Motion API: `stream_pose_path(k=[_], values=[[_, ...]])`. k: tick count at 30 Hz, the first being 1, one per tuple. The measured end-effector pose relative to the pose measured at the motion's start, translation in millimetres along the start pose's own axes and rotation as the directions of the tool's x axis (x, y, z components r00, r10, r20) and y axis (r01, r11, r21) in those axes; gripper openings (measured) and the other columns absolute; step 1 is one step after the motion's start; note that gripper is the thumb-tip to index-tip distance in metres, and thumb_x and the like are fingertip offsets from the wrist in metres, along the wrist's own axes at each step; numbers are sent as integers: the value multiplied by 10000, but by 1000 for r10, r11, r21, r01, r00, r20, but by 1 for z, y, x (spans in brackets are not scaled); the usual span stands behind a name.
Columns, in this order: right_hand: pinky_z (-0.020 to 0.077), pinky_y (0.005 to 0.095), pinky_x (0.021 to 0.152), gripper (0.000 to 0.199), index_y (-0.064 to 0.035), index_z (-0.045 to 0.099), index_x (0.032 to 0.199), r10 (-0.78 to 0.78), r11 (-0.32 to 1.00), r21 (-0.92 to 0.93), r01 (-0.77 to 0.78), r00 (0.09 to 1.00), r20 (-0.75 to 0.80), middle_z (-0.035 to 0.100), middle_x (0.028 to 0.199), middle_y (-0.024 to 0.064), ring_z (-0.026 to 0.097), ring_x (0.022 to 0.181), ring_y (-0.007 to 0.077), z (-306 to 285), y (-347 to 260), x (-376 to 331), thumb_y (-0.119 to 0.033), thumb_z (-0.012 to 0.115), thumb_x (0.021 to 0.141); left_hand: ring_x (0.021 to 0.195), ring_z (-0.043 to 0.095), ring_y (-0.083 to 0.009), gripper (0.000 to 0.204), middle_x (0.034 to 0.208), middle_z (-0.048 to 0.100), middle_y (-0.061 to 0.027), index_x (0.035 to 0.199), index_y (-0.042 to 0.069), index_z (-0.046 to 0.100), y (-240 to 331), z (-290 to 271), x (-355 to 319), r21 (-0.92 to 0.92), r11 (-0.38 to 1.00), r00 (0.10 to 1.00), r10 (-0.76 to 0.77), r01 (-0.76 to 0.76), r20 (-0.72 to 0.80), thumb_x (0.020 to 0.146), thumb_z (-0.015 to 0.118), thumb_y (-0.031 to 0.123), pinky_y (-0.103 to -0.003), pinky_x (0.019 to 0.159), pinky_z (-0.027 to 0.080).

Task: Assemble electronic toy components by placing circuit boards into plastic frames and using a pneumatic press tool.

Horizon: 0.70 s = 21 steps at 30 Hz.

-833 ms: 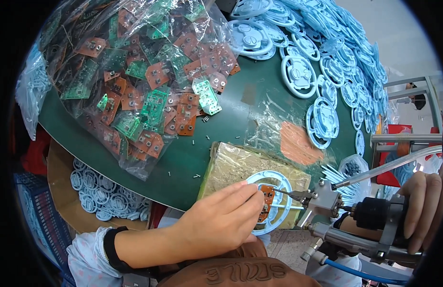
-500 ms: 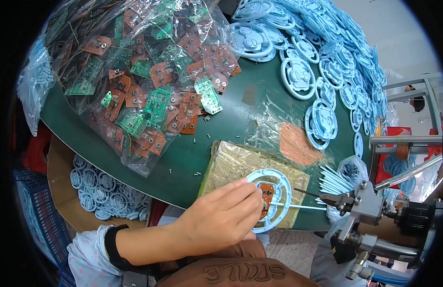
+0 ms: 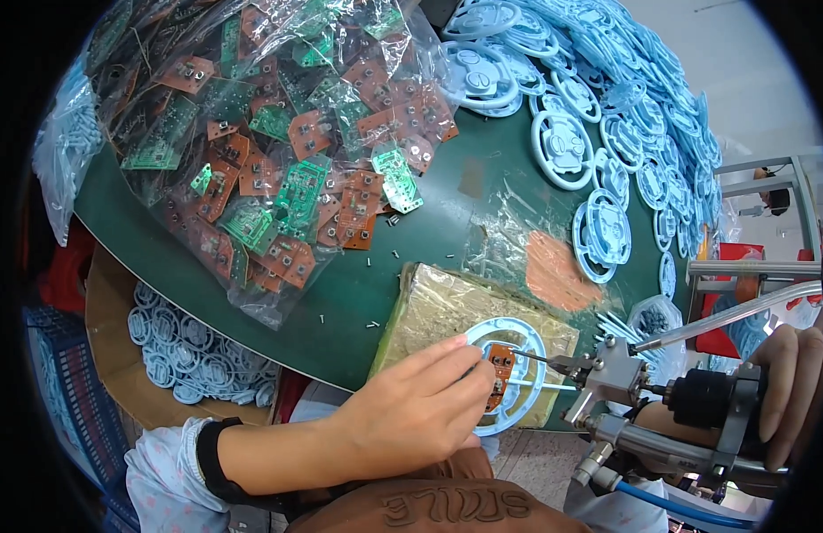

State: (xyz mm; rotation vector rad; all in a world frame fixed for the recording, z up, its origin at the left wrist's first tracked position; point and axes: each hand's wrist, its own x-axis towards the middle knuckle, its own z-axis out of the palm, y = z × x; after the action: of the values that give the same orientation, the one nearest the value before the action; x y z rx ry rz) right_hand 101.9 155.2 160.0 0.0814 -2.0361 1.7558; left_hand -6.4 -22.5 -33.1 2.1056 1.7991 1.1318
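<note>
My left hand (image 3: 433,391) pinches the rim of a light blue toy steering wheel (image 3: 533,342), which rests on a block wrapped in yellowish film (image 3: 438,306). Inside the wheel sits a small brown circuit board (image 3: 499,360), partly hidden by my fingers. A pale thin rod (image 3: 553,385) sticks out from the wheel to the right. At the right edge, the fingers of my right hand (image 3: 789,382) wrap round the black body of a power screwdriver (image 3: 695,397) with metal fittings. Its thin bit reaches left over the wheel, the tip close to the board's upper edge; contact is unclear.
A clear plastic bag (image 3: 278,306) of brown and green circuit boards covers the table's left side. Blue wheel parts (image 3: 562,147) pile up at the back right. Loose screws (image 3: 373,325) lie near the block. A cardboard box (image 3: 114,355) of blue parts stands lower left.
The screwdriver has moved left, bringing its bit over the circuit board. My right hand has come into sight on it. My left hand still holds the wheel.
</note>
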Motion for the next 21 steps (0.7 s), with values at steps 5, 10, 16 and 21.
stream_pose_path(k=[5, 10, 16, 21], values=[[528, 384, 682, 517, -123, 336, 1538, 21, 1000, 1, -21, 1000, -20, 546, 837, 55, 586, 692, 188, 0, 6, 0, -187, 489, 1048, 1107, 615, -273, 553, 1092, 631, -115, 1075, -47, 661, -1, 1, -1, 14, 1000, 1000, -4, 4, 1, 747, 750, 389, -428, 1013, 511], [531, 381, 678, 508, -119, 348, 1530, 4, 1000, 27, -4, 1000, -4, 549, 832, 50, 587, 692, 180, -2, 13, 3, -190, 494, 1048, 1108, 615, -274, 557, 1097, 631, -118, 1085, -47, 659, -2, 2, -1, 25, 1000, 1000, -6, 5, 4, 754, 748, 392, -425, 1017, 509], [540, 380, 677, 511, -105, 366, 1518, 40, 999, -1, -40, 999, 30, 562, 833, 46, 593, 698, 174, -14, 9, 2, -185, 515, 1035, 1099, 615, -289, 563, 1118, 634, -132, 1095, -57, 655, -1, -1, 2, -46, 999, 999, -29, 28, -21, 744, 768, 367, -442, 986, 528], [547, 379, 677, 513, -93, 382, 1508, 18, 1000, -11, -17, 996, 91, 573, 834, 44, 598, 703, 169, -18, -1, 3, -181, 533, 1025, 1093, 615, -300, 577, 1126, 634, -133, 1102, -57, 656, -2, -2, -2, -3, 999, 999, -43, 43, -33, 729, 777, 366, -449, 974, 535]])
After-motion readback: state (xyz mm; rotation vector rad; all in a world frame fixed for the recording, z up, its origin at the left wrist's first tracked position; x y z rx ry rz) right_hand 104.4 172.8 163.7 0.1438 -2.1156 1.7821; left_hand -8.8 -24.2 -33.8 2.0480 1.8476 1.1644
